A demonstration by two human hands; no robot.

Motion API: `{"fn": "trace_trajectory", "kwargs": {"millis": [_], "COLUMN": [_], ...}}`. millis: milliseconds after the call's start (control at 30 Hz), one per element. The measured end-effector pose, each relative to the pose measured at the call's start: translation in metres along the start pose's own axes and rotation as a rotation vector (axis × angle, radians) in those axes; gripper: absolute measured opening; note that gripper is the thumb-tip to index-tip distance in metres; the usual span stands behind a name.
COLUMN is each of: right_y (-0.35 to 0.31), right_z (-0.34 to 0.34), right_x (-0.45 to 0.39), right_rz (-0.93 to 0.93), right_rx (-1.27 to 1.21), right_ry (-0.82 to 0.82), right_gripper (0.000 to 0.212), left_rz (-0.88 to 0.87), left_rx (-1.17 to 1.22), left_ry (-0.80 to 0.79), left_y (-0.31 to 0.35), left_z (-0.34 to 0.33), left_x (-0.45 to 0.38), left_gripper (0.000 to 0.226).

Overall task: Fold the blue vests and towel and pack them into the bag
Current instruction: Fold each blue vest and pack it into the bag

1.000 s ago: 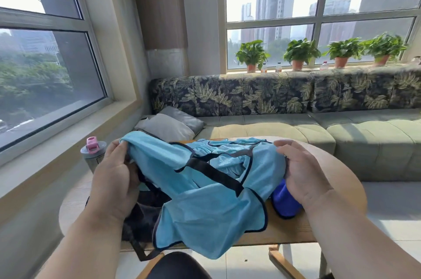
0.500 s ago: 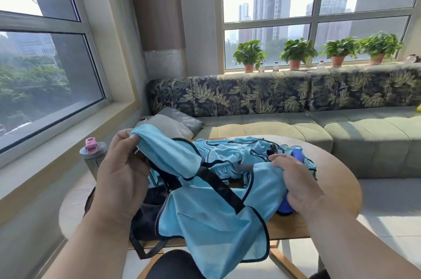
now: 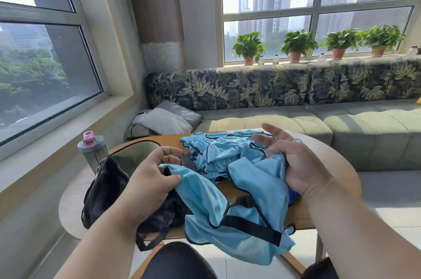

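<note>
Head view: we read no brand or writing anywhere. Left hand (image 3: 150, 178) pinches the near vest (image 3: 230, 208) at its left edge, fingers curled. Right hand (image 3: 293, 160) is palm-up, fingers spread, vest cloth draped against its palm. More vests (image 3: 218, 148) lie crumpled farther on the bench (image 3: 330, 164). Black bag (image 3: 107, 187) sits left, partly hidden by the left hand. A dark-blue item under the right wrist is mostly hidden.

I am sitting at a round wooden table (image 3: 337, 164) in a corner room. Daylight is pouring through big windows (image 3: 316, 8) on two walls. A green sofa (image 3: 364, 126) with a leaf-print back is running under a sill where potted plants (image 3: 298, 45) are standing. Pale tile floor (image 3: 391, 199).
</note>
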State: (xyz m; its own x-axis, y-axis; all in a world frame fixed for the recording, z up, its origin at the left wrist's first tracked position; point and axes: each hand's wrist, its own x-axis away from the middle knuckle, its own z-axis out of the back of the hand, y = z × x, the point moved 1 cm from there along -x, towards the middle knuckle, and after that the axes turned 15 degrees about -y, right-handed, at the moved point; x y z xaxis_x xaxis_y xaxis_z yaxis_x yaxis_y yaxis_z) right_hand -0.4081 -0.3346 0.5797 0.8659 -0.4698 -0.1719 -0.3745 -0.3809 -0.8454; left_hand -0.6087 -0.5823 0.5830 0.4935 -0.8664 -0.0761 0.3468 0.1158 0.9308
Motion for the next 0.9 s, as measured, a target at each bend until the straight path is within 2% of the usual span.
{"fn": "trace_trajectory", "kwargs": {"millis": [133,200,267,333,400,467,567,667,767,833,900], "right_y": [-0.001,0.001,0.006,0.013,0.024,0.033,0.044,0.053,0.061,0.066,0.074], "right_z": [-0.001,0.004,0.01,0.015,0.016,0.015,0.015,0.017,0.007,-0.009,-0.028], "right_x": [0.006,0.006,0.006,0.006,0.007,0.009,0.01,0.009,0.009,0.008,0.008], "right_rz": [0.017,0.019,-0.011,-0.098,-0.194,-0.282,-0.416,-0.514,-0.535,-0.549,-0.567], "right_rx": [-0.093,-0.101,-0.025,0.176,0.422,0.618,0.807,0.966,1.15,1.112,0.942], "right_ry": [-0.012,0.035,0.1,0.145,0.159,0.145,0.096,0.071,-0.003,-0.116,-0.235], "right_gripper": [0.059,0.059,0.053,0.04,0.03,0.024,0.016,0.016,0.025,0.036,0.039], "left_rz": [0.126,0.165,0.152,0.078,-0.011,-0.053,-0.094,-0.172,-0.248,-0.277,-0.286], "left_rx": [-0.566,-0.687,-0.712,-0.659,-0.579,-0.485,-0.213,0.237,0.429,0.476,0.521], "left_ry": [0.015,0.082,0.189,0.315,0.438,0.497,0.426,0.306,0.237,0.204,0.163], "left_y": [-0.008,-0.014,-0.017,-0.011,-0.001,0.008,0.012,0.014,0.018,0.023,0.026], "left_z": [0.005,0.003,0.001,0.001,-0.001,-0.004,-0.011,-0.015,-0.02,-0.025,-0.034], "left_x": [0.002,0.001,0.001,0.0,0.002,0.004,0.002,-0.003,-0.004,-0.005,-0.005], "left_gripper": [0.063,0.069,0.07,0.064,0.049,0.035,0.029,0.034,0.039,0.04,0.039]}}
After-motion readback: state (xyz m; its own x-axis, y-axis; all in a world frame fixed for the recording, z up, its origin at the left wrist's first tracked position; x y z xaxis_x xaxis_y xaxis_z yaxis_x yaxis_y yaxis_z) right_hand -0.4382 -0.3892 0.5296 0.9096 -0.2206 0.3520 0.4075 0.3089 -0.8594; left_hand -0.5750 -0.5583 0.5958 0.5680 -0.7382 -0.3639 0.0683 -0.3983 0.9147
